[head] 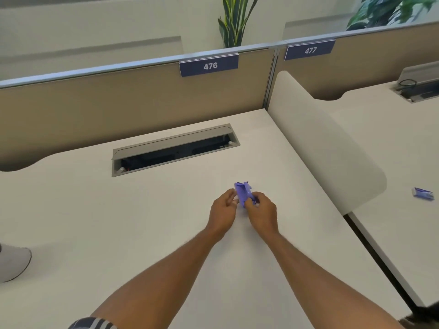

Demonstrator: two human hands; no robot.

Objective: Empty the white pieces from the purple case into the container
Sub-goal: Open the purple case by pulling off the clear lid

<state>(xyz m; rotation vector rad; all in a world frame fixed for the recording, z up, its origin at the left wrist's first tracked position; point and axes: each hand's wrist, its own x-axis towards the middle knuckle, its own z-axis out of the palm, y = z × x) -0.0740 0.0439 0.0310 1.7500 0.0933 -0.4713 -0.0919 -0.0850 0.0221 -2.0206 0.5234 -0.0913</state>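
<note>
A small purple case (243,192) is held open just above the white desk (118,222), near its middle. My right hand (261,213) pinches the case's right side with curled fingers. My left hand (224,211) holds its left side, fingertips against the purple plastic. Something small and white shows at the case's lower right, beside my right fingers; I cannot tell what it is. A pale rounded container (13,263) sits at the desk's left edge, partly out of view.
An open cable tray (174,150) is sunk into the desk behind my hands. A beige partition (118,108) closes the back, and a white divider (320,143) stands on the right. On the neighbouring desk lies a small purple-and-white packet (424,193).
</note>
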